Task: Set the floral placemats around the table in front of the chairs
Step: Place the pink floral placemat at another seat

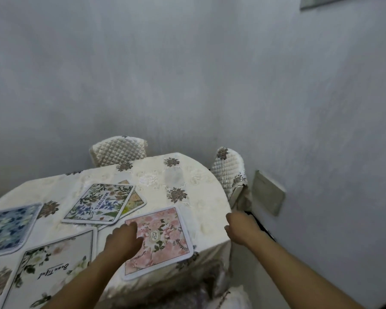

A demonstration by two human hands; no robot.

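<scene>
A pink floral placemat (165, 237) lies near the table's front right edge. My left hand (123, 240) rests flat on its left side, fingers spread. My right hand (240, 226) hovers beyond the table's right edge, fingers loosely curled, holding nothing. A green and blue placemat reading BEAUTIFUL (98, 204) lies in the middle on top of an orange placemat (136, 199). A blue floral placemat (7, 228) sits at the left edge. A white placemat with script lettering (54, 268) lies at the near left.
The round table (187, 175) wears a cream embroidered cloth. Two chairs with quilted covers stand behind it, one at the back (118, 150) and one at the right (230, 172), close to the grey wall. A wall box (267, 192) sits low at the right.
</scene>
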